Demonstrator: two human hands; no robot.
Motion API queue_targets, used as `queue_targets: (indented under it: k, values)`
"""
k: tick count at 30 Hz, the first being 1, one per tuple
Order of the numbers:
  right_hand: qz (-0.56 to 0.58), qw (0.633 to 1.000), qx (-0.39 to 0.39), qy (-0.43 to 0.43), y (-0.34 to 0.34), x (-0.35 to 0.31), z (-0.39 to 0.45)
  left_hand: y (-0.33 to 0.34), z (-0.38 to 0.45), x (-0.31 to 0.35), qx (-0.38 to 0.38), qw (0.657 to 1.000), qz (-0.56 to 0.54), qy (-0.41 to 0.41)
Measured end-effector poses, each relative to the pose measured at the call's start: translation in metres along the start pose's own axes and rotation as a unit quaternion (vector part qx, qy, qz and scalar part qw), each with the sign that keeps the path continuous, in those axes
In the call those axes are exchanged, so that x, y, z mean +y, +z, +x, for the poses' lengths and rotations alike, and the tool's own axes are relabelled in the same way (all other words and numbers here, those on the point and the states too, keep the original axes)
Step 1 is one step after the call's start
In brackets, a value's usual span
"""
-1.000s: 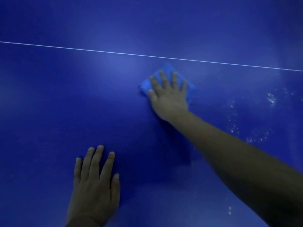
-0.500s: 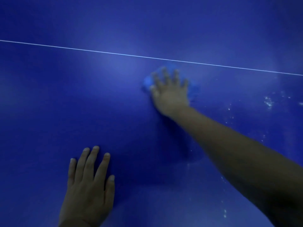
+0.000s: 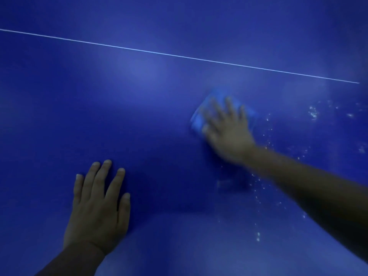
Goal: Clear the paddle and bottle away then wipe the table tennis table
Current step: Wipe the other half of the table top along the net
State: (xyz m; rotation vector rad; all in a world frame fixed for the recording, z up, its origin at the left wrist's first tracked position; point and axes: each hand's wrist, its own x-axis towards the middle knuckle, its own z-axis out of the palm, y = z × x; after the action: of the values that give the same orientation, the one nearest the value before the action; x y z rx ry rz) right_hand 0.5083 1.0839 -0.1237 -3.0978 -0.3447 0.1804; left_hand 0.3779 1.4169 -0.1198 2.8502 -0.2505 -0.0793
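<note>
With both hands flat, the left hand bracing on the table and the right hand pressing the cloth, a fast sweep risked scattering the crumbs.

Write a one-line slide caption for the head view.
Right hand presses a folded blue cloth on the blue table tennis table; left hand rests flat.

No words, labels, brands or numbers could be read anywhere. The only marking was a thin white line painted across the blue counter, and it carried no writing. The blue cloth showed no tag or print.
</note>
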Motion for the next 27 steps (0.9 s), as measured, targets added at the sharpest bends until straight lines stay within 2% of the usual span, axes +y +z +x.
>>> queue_targets:
  k: [1,2,3,4,5,6,7,9,10,11,13,16,18,20,21,22,24,25,26,27]
  values:
    - [-0.009,0.992,0.014,-0.127,0.012,-0.027,-0.036,0.000,0.000,0.000,-0.003,1.000,0.000,-0.002]
    - [-0.009,0.976,0.005,-0.216,0.018,-0.041,-0.062,0.000,0.000,-0.001,-0.004,1.000,-0.002,-0.004]
    - [-0.011,0.964,-0.014,-0.264,0.017,-0.040,-0.071,0.000,-0.001,-0.001,-0.003,1.000,-0.003,-0.003]
    - [-0.016,0.961,-0.022,-0.275,0.011,-0.025,-0.062,0.000,-0.001,-0.001,-0.002,1.000,-0.005,-0.002]
    - [-0.026,0.971,-0.005,-0.236,0.005,-0.003,-0.039,0.000,0.000,-0.001,-0.002,1.000,-0.005,-0.001]
    - [-0.027,0.988,0.015,-0.154,-0.002,0.019,-0.011,0.000,0.000,0.000,-0.003,1.000,-0.004,-0.002]
    - [-0.022,0.999,0.024,-0.040,-0.010,0.043,0.018,0.001,-0.001,-0.001,-0.003,1.000,-0.003,-0.003]
    - [0.015,0.985,0.010,0.173,-0.022,0.086,0.057,0.002,-0.001,-0.002,-0.001,1.000,-0.002,-0.003]
    - [0.037,0.973,0.006,0.227,-0.024,0.094,0.063,0.003,-0.002,-0.002,0.001,1.000,-0.002,-0.003]
    - [0.044,0.972,0.004,0.232,-0.023,0.089,0.060,0.003,-0.002,-0.002,0.003,1.000,-0.002,-0.003]
    - [0.013,0.989,0.013,0.145,-0.013,0.059,0.030,0.004,-0.002,-0.003,0.005,1.000,-0.003,-0.002]
    - [-0.011,0.996,0.015,-0.085,0.009,-0.015,-0.080,0.002,-0.002,-0.003,0.005,1.000,-0.009,-0.003]
    - [-0.011,0.964,-0.007,-0.265,0.022,-0.049,-0.154,0.001,-0.002,-0.002,0.003,1.000,-0.011,-0.006]
    - [-0.025,0.933,-0.041,-0.357,0.015,-0.039,-0.162,0.000,-0.003,-0.001,0.004,1.000,-0.013,-0.004]
    - [-0.039,0.937,-0.024,-0.345,0.010,-0.026,-0.145,0.000,-0.003,-0.001,0.007,1.000,-0.015,-0.003]
    - [-0.038,0.960,-0.006,-0.277,0.004,-0.013,-0.120,0.000,-0.003,-0.001,0.009,1.000,-0.018,-0.002]
    - [-0.009,0.999,0.003,-0.035,-0.008,0.019,-0.070,0.000,-0.003,-0.001,0.012,1.000,-0.021,0.000]
    - [0.004,0.998,0.004,0.062,-0.011,0.032,-0.055,0.001,-0.003,-0.002,0.014,1.000,-0.020,0.001]
    - [0.018,0.992,0.002,0.122,-0.011,0.037,-0.048,0.002,-0.004,-0.003,0.016,1.000,-0.018,0.003]
    - [0.023,0.989,0.001,0.144,-0.010,0.032,-0.050,0.003,-0.004,-0.004,0.019,1.000,-0.016,0.005]
